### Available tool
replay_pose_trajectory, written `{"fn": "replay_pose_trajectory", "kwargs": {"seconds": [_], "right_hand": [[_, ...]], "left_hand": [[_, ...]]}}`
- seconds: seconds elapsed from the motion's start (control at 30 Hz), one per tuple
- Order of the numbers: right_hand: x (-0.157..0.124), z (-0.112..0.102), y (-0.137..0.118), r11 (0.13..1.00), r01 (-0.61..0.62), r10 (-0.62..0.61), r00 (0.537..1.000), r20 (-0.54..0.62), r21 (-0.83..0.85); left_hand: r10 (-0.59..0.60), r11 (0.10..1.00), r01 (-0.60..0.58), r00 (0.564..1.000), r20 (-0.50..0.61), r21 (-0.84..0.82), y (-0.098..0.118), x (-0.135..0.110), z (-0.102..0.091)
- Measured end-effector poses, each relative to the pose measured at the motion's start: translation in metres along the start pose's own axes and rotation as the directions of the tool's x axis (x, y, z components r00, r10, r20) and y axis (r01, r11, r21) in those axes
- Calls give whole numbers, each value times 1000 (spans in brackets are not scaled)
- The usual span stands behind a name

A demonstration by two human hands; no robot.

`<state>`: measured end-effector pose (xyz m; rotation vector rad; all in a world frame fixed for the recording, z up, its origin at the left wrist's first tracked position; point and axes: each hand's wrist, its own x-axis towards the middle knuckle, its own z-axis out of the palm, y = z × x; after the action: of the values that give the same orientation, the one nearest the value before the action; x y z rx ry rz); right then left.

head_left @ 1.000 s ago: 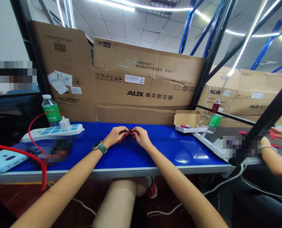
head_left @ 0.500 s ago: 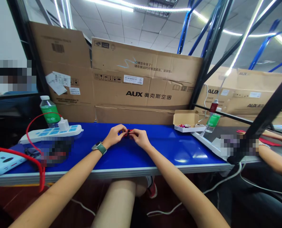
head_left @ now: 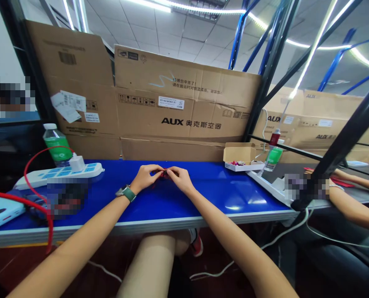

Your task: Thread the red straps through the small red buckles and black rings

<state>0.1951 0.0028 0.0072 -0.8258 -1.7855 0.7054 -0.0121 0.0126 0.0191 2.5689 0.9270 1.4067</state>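
Over the blue tabletop (head_left: 199,194), my left hand (head_left: 145,178) and my right hand (head_left: 181,179) meet at the fingertips. Between them is a small dark-red and black piece (head_left: 165,174), mostly covered by the fingers, so its kind does not show. Each hand pinches it with thumb and fingers from its own side. A watch with a green strap (head_left: 128,193) is on my left wrist.
On the left stand a white power strip (head_left: 60,173), a green-labelled bottle (head_left: 58,145), a light-blue device (head_left: 4,213) and a red cable (head_left: 49,223). A small open carton (head_left: 243,165) holds small red pieces. Beyond a black post (head_left: 324,169), a co-worker's arm (head_left: 352,205) shows.
The camera view has shifted slightly, moving the scene a little to the left. My fingers have changed position around the small piece, and both hands still pinch it.
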Motion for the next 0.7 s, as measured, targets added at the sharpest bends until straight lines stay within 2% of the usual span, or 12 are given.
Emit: {"fn": "replay_pose_trajectory", "kwargs": {"seconds": [0.13,0.2,0.33,0.4,0.57,0.7], "right_hand": [[2,2,0,915,-232,218,973,80,331],[3,0,0,868,-255,240,967,90,427],[4,-8,-1,771,-224,259,965,27,596],[4,-11,0,751,-218,261,965,23,623],[6,-11,5,803,-212,230,972,39,557],[5,-6,4,724,-291,246,956,160,625]], "left_hand": [[-5,1000,5,1000,31,-9,3,1,0],[-1,1000,1,1000,11,-1,3,2,-1],[-28,998,33,995,-92,50,1,3,-3],[-22,998,27,996,-82,57,0,3,-4],[36,998,-36,999,11,49,0,2,-2],[11,999,-12,1000,24,31,-2,1,1]]}}
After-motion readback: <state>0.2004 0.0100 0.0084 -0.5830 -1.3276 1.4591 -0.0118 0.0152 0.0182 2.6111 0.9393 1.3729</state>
